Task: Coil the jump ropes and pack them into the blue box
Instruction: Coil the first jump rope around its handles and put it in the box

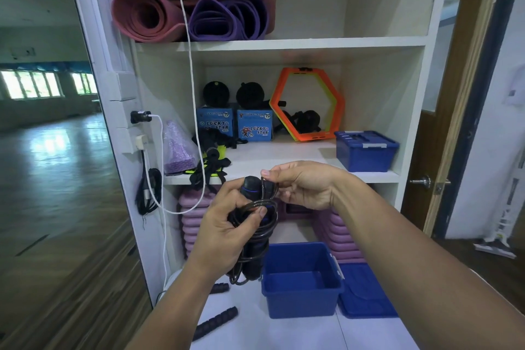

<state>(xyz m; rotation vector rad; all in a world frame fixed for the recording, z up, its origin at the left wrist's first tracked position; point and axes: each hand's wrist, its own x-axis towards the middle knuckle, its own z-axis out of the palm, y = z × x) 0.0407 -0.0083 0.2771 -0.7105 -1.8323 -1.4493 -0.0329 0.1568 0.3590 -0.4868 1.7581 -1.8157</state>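
A black jump rope (255, 236) with blue-ringed handles hangs bundled in front of the shelf unit. My left hand (224, 224) grips the handles and the coiled cord together. My right hand (301, 185) pinches a loop of the cord just above the bundle. Below them an open blue box (301, 304) stands empty on the white floor, with its blue lid (366, 293) lying flat to its right. Two black ribbed handles (216, 318) of another rope lie on the floor to the left of the box.
A second, closed blue box (366, 150) sits on the middle shelf at the right, beside an orange hexagon frame (306, 105) and small blue cartons (254, 125). Black straps (210, 162) hang over the shelf edge. Rolled mats fill the top shelf. A white cable (187, 65) hangs down.
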